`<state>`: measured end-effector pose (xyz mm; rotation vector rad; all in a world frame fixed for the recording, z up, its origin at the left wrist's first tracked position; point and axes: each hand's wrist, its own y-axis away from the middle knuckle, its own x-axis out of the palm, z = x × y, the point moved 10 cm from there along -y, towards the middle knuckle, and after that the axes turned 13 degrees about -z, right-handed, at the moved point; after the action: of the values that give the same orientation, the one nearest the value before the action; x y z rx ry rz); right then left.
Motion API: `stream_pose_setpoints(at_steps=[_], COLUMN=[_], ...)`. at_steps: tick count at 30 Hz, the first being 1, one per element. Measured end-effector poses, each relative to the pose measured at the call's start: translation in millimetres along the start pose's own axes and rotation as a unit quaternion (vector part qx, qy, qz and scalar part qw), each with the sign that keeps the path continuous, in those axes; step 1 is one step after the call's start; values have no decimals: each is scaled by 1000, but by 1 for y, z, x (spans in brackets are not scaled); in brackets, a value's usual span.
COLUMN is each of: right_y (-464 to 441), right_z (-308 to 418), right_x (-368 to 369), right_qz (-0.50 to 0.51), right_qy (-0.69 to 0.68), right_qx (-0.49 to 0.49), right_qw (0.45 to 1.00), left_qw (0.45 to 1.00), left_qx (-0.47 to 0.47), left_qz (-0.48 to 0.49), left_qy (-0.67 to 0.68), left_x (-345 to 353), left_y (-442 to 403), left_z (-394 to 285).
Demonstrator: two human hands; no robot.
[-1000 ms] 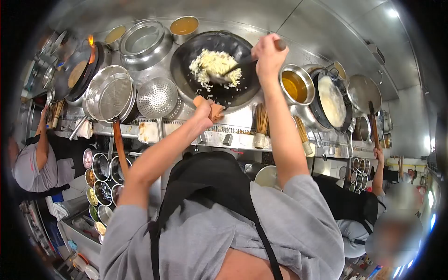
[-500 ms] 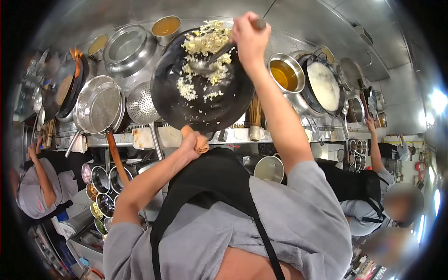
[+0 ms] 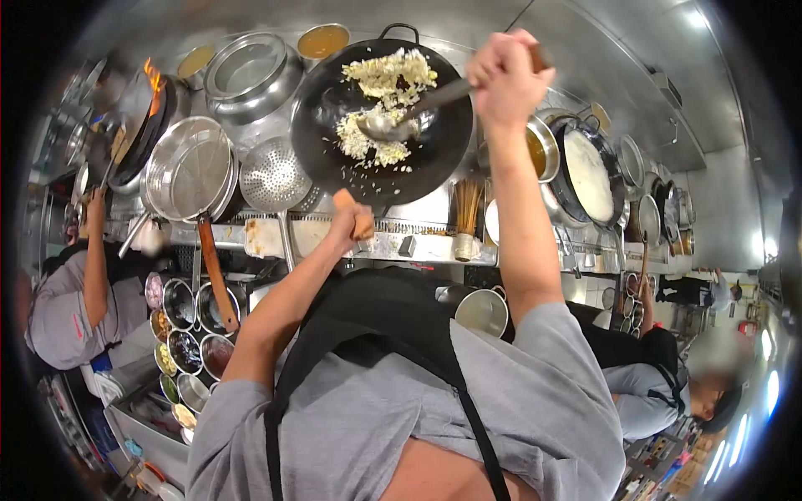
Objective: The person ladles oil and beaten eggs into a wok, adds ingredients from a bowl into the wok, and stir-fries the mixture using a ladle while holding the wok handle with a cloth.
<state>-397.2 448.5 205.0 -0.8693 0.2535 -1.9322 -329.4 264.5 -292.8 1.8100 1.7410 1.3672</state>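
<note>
A black wok (image 3: 322, 125) stands at the centre, its far loop handle showing. Rice with yellow bits (image 3: 393, 75) lies inside in two clumps, one on the far side and one nearer. My right hand (image 3: 508, 79) is closed round the handle of a steel ladle (image 3: 386, 128), whose bowl rests among the nearer rice. At the wok's near edge, my left hand (image 3: 347, 227) is closed on an orange-brown cloth (image 3: 362, 224); the wok's near handle is hidden there.
Left are a perforated skimmer (image 3: 274, 175), a wire strainer (image 3: 185, 167) and a flaming wok. On the right stand an oil pot (image 3: 545, 150), a brush (image 3: 466, 213) and a wok of pale liquid (image 3: 587, 174). Co-workers stand on both sides.
The wok has first come nearer me, then moved back away and levelled. The rice has shifted in it. My right hand has moved right with the ladle.
</note>
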Motion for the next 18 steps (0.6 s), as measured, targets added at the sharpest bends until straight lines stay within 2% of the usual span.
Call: stream_pose_setpoints(at_steps=[2, 3, 4, 6, 7, 9, 10, 11, 12, 13, 14, 16, 17, 18], right_y=[2, 4, -6, -11, -8, 5, 12, 31, 56, 70, 74, 49, 34, 36], right_z=[16, 41, 59, 113, 116, 145, 122, 78, 32, -34, -97, -86, -58, -48], right_x=[-9, 3, 9, 27, 21, 20, -1, -26, -43, -60, -58, -52, -40, -43], right_qz=[-12, -14, 52, 107, 106, 160, 85, 10, -72, -51, 50, -26, -26, -28], right_qy=[13, 30, -15, -84, -86, -96, -100, -105, -4, 12, -23, -45, 7, 4], right_qx=[18, 17, 12, -9, -3, -131, -151, -173, -239, -208, -75, -39, -22, -23], right_qw=[1000, 999, 998, 991, 991, 974, 980, 979, 968, 977, 996, 998, 999, 999], left_qw=[978, 988, 994, 1000, 1000, 1000, 999, 998, 994, 994, 994, 988, 987, 960], left_qx=[-40, -31, -22, 13, 11, 11, 15, 7, -2, -10, -7, 21, 21, 147], left_qz=[178, 136, 93, 0, -6, 25, 23, 66, 109, 112, 109, 85, 83, 56], left_qy=[97, 72, 45, 14, 16, -14, -15, -3, 9, -3, -2, -130, -134, -231], left_x=[42, 42, 42, 45, 47, 58, 55, 59, 63, 63, 57, 41, 39, 37], left_y=[-4, -19, -34, -39, -37, -31, -27, -19, -7, 14, 28, 53, 73, 96], left_z=[-21, -26, -29, -50, -52, -60, -63, -64, -62, -65, -63, -56, -51, -68])
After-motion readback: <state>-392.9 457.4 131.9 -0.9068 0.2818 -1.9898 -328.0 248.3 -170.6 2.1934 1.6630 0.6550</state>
